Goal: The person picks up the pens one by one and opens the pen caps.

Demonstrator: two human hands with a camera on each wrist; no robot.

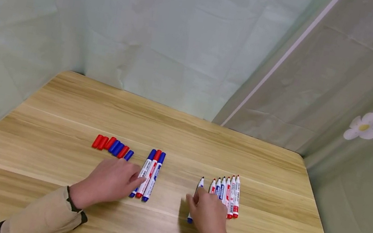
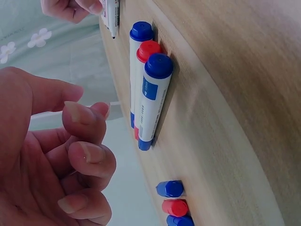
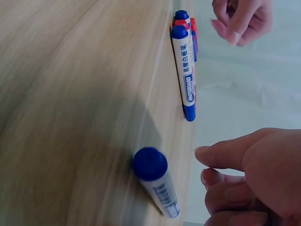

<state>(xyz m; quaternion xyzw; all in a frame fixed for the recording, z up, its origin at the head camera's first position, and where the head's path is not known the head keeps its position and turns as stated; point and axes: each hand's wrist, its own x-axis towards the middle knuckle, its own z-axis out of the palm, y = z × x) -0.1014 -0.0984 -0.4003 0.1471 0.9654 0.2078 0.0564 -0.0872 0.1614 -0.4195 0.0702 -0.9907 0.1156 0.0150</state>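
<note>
My left hand (image 1: 109, 182) is over the lower left part of three capped whiteboard markers (image 1: 156, 165), two blue and one red, lying side by side. In the left wrist view its fingers (image 2: 89, 120) are loosely bent with nothing between them, apart from the markers. The right hand (image 1: 210, 214) hovers beside a single uncapped blue marker (image 1: 189, 218), partly covering it in the head view. From the right wrist, thumb and fingers look bent and hold nothing; that blue marker (image 3: 153, 172) lies on the table next to them.
A row of several uncapped red and blue markers (image 1: 232, 195) lies right of the right hand. Several loose red and blue caps (image 1: 115, 147) lie beyond the left hand. The wooden table (image 1: 169, 126) meets hanging curtains (image 1: 168, 46) at its back and sides.
</note>
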